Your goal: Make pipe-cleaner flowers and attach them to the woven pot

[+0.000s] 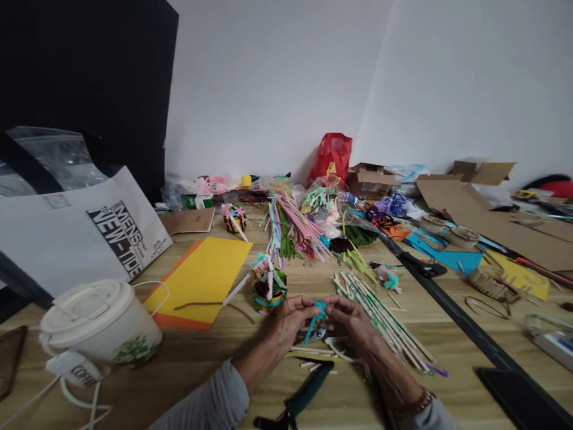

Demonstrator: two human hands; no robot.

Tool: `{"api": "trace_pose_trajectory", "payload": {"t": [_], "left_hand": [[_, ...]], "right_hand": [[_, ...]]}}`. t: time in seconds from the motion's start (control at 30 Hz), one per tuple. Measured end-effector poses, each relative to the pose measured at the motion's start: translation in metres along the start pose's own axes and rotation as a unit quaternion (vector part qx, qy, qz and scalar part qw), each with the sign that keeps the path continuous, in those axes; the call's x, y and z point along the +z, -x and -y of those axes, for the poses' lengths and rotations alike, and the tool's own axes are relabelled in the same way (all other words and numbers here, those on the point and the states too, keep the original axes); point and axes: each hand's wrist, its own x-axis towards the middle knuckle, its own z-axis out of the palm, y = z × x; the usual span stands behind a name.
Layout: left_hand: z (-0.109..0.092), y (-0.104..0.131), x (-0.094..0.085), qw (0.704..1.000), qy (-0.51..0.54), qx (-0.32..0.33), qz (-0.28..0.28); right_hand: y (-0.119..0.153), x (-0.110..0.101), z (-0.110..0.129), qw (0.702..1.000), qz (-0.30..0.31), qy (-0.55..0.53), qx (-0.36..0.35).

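Both my hands meet over the wooden table (pixel 250 382) and pinch a turquoise pipe cleaner (pixel 316 315) between them. My left hand (pixel 292 315) grips its left part, and a loose tail hangs down below the fingers. My right hand (pixel 345 316) grips the right part. Just beyond my left hand stands a small round craft basket (pixel 267 288) decorated with pipe cleaners and a white stick. Metal scissors (pixel 319 335) lie under my hands. A bundle of thin paper sticks (pixel 384 325) lies right of my right hand.
A lidded paper coffee cup (pixel 101 325) stands at the left, beside a white tote bag (pixel 76 239). Yellow and orange sheets (pixel 201 280) lie ahead left. Green-handled pliers (pixel 299 397) lie near the front edge. Piles of pipe cleaners (pixel 295 230), a red bag (pixel 332 156) and cardboard (pixel 492 221) fill the back.
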Motion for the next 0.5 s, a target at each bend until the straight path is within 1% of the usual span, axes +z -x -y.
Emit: {"api": "trace_pose_trajectory", "payload": {"t": [0.13,0.23,0.37,0.5], "left_hand": [[-0.0018,-0.0001,0.0017,1.000,-0.010,0.027,0.000],[-0.0038,0.0006,0.0019,1.000,-0.003,0.023,0.004],[-0.0047,0.0015,0.0007,1.000,0.000,0.019,0.003],[-0.0073,0.0024,-0.0006,1.000,-0.012,0.017,0.016]], "right_hand": [[0.0000,0.0001,0.0009,1.000,-0.001,-0.002,0.017],[-0.0002,-0.0008,0.0009,1.000,0.013,-0.001,0.026],[-0.0002,-0.0013,0.0019,0.999,0.040,0.010,0.019],[-0.0001,-0.0017,0.0039,0.998,0.045,0.013,0.031]]}}
